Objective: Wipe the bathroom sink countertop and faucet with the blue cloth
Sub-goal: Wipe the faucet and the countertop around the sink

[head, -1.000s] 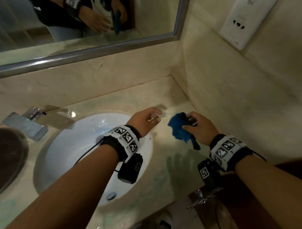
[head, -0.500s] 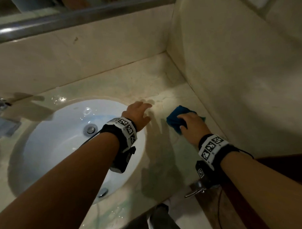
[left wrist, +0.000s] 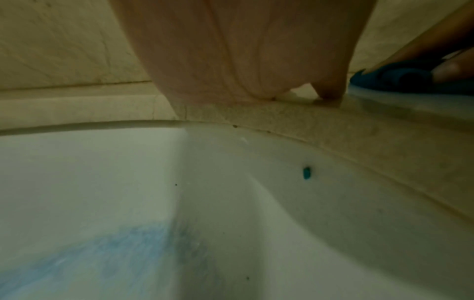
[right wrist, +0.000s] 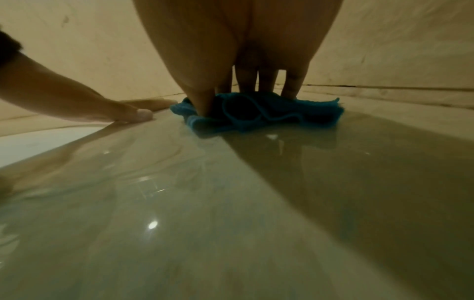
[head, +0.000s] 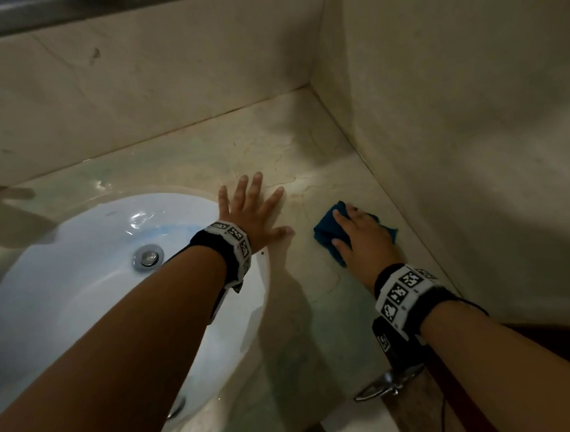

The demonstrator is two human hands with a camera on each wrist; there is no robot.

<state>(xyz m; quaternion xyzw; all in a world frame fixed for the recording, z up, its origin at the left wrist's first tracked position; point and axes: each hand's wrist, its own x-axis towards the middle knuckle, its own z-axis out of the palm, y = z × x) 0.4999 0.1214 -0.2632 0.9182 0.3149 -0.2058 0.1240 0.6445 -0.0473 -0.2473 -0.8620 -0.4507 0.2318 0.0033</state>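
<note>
The white sink basin (head: 85, 271) fills the head view from 7 to 9 o'clock, its chrome drain (head: 148, 257) just left of the left wrist. The left hand (head: 254, 213) lies flat on the marble table (head: 313, 311) at the basin's rim, fingers straight and spread, grasping nothing. At 3 o'clock from it, near but apart, the right hand (head: 363, 242) presses the crumpled blue cloth (head: 326, 233) onto the wet table, fingers laid over it, near the right wall (head: 452, 145).
</note>
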